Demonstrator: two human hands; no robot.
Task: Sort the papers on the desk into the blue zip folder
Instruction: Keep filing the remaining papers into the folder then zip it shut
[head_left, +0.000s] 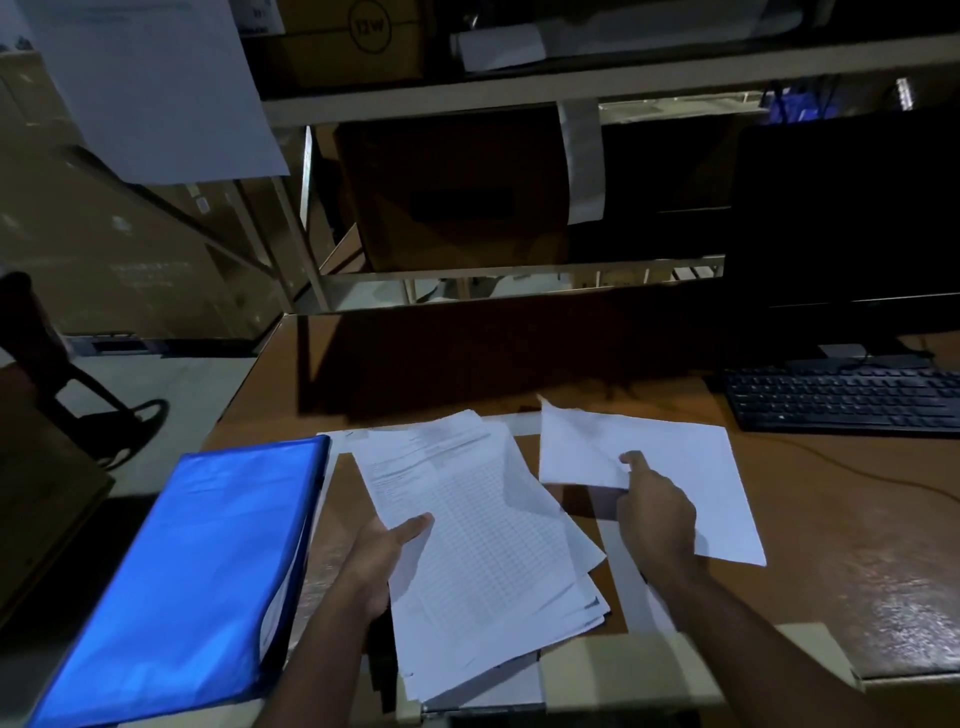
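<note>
Right of the blue zip folder (171, 571), the left hand (379, 556) gripped a gathered stack (483, 545) while the right hand (657, 512) pinched a loose sheet (675, 467); filing seemingly remained.

Dim storeroom: brown desk (857, 587), metal shelving (519, 88) with cardboard boxes (457, 192), pale floor (171, 395).

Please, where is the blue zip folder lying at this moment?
In the head view, the blue zip folder lies at the lower left on the desk, just left of the left hand and the stack of papers it holds.
</note>
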